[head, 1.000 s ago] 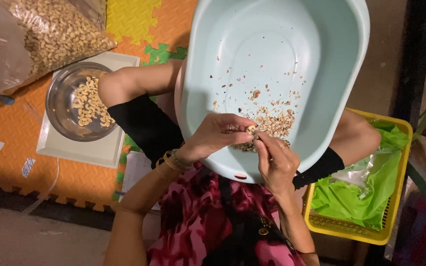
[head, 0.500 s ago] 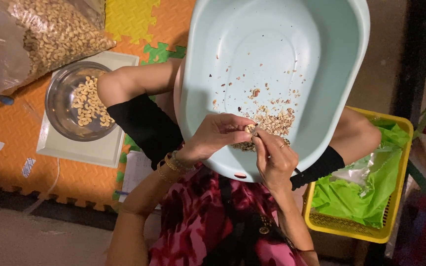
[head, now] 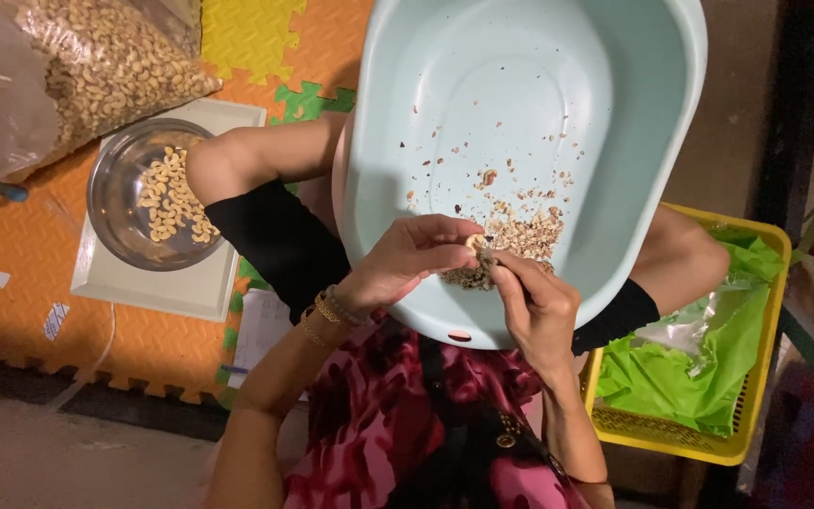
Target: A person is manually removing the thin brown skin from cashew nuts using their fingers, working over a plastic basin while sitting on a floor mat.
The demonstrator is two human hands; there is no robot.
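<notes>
Both hands pinch one nut [head: 475, 242] over basin [head: 614, 113]: left hand [head: 407, 259] holds, right hand [head: 531, 306] peels skin. Next: peel clean, likely.

Foam puzzle mats [head: 40, 254] in orange, yellow and green cover the floor at left, meeting bare grey concrete floor [head: 58, 457] along the lower edge. Plain tan floor [head: 737, 123] lies at right beside a dark upright post [head: 789, 104]. Lighting is dim and warm.
</notes>
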